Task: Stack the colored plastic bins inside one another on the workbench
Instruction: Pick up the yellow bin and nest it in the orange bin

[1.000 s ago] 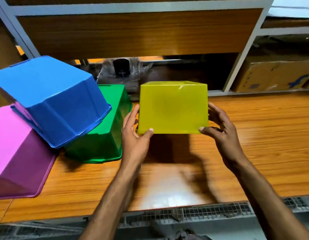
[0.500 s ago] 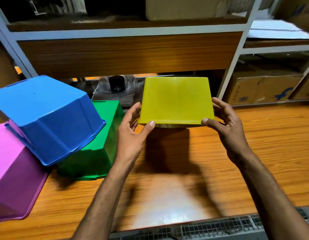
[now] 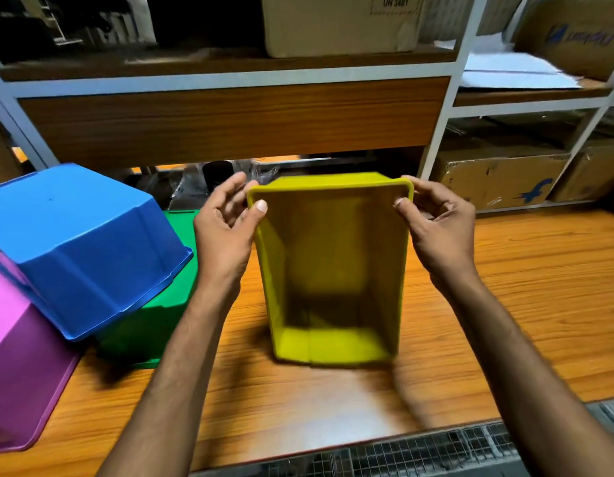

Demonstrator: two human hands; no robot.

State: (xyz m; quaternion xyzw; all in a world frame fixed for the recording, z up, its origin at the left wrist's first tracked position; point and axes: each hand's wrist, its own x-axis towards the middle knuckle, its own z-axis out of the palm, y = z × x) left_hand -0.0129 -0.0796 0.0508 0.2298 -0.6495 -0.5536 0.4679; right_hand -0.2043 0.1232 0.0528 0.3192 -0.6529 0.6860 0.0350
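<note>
A yellow bin [image 3: 333, 270] is held over the middle of the workbench [image 3: 505, 287], its open mouth turned toward me so its empty inside shows. My left hand [image 3: 226, 232] grips the rim at the bin's upper left corner, thumb inside. My right hand [image 3: 436, 225] pinches the rim at the upper right corner. At the left, a blue bin [image 3: 82, 246] lies upside down and tilted, leaning on a green bin [image 3: 168, 304] and a pink bin [image 3: 20, 366], both overturned.
A wooden shelf panel [image 3: 229, 122] in a white metal frame hangs over the bench's back. Cardboard boxes [image 3: 498, 180] sit on shelves at the right and above. A plastic-wrapped dark object [image 3: 216, 173] lies behind the bins. A wire grate [image 3: 401, 452] runs along the front edge.
Both hands have flipped the yellow bin from bottom-up to mouth facing me. Their grip has shifted from the lower edge to the upper rim corners.
</note>
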